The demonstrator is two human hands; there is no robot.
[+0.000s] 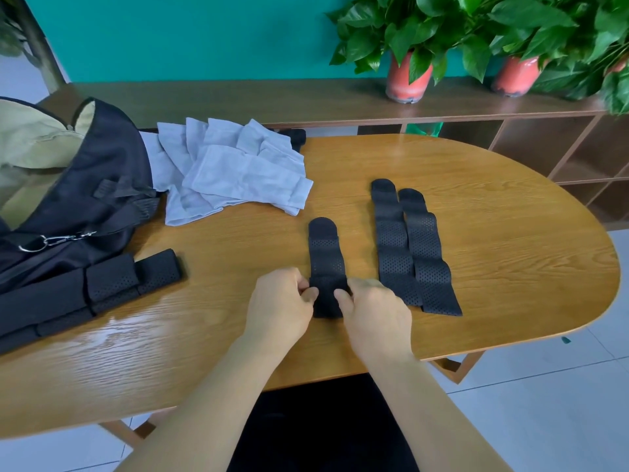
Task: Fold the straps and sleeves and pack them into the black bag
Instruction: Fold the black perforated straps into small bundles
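Observation:
A black perforated strap (325,253) lies lengthwise in the middle of the wooden table (510,267). My left hand (280,306) and my right hand (372,311) pinch its near end from either side, where the strap is doubled over. Two more black straps (405,247) lie flat side by side to the right. A pile of light grey sleeves (235,168) sits at the back left. The black bag (85,185) stands open at the far left, showing a tan lining. Folded black straps (129,281) lie in front of the bag.
A metal clip and ring (44,241) hang on the bag's front. Behind the table runs a brown shelf unit (374,103) carrying potted plants in red pots (408,78). White floor tiles show to the right of the table.

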